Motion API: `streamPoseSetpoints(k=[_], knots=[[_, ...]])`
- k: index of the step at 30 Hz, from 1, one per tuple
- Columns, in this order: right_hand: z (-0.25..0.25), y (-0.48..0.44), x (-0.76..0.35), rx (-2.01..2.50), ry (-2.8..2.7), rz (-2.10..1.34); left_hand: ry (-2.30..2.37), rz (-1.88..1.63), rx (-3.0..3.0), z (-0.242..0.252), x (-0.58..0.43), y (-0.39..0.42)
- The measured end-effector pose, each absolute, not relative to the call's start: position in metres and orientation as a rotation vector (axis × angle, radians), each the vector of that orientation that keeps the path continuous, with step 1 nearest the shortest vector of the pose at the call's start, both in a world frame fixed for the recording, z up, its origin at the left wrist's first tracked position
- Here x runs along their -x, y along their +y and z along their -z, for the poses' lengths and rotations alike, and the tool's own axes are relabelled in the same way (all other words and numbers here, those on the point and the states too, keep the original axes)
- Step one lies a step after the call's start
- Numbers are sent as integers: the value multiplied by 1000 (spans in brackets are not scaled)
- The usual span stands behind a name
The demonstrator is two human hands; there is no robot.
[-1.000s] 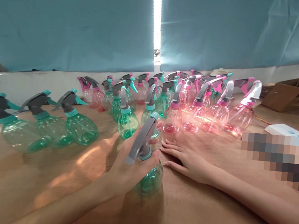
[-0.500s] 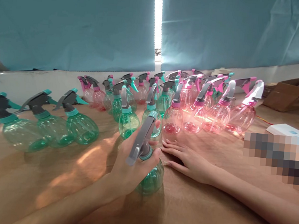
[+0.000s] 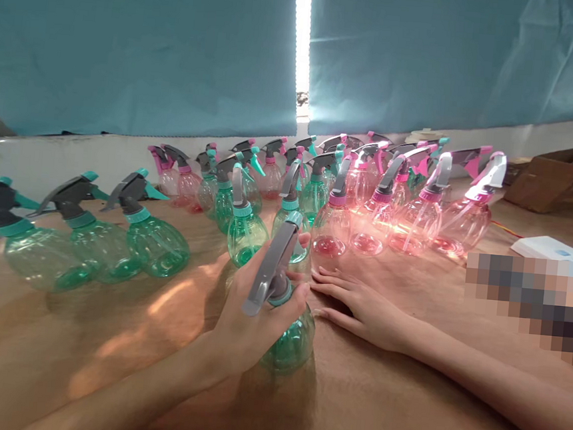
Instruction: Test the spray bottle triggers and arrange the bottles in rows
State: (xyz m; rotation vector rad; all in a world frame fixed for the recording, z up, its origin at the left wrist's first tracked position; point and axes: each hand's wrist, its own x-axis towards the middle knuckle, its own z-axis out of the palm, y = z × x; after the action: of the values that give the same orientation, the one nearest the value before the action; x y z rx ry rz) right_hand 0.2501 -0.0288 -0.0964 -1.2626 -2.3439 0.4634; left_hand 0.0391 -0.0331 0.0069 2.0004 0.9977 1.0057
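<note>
My left hand [image 3: 252,312] is wrapped round the neck of a green spray bottle [image 3: 291,349] with a grey head and teal collar. That bottle stands on the wooden table [image 3: 370,410], its trigger side hidden by the hand. Flat on the tabletop to the right lies my right hand [image 3: 361,308], fingers stretched out and holding nothing. Just beyond the hands are another green spray bottle [image 3: 247,238] and a pink spray bottle [image 3: 332,229]. Several green bottles, among them one at the left [image 3: 158,247], stand in a row apart.
Many pink and green spray bottles crowd the back of the table, such as a pink one [image 3: 416,226]. An open cardboard box [image 3: 553,178] sits at the far right, near a white box [image 3: 554,250]. A teal sheet [image 3: 146,42] covers the wall behind.
</note>
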Motion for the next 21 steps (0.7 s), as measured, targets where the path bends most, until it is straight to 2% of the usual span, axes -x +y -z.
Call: streamPoseSetpoints(k=[14, 21], knots=[[93, -30, -249, 1285, -2360, -493, 922, -1062, -2132, -13, -33, -31], [95, -29, -249, 1268, -2341, -485, 1035, -964, -2124, -16, -32, -34]])
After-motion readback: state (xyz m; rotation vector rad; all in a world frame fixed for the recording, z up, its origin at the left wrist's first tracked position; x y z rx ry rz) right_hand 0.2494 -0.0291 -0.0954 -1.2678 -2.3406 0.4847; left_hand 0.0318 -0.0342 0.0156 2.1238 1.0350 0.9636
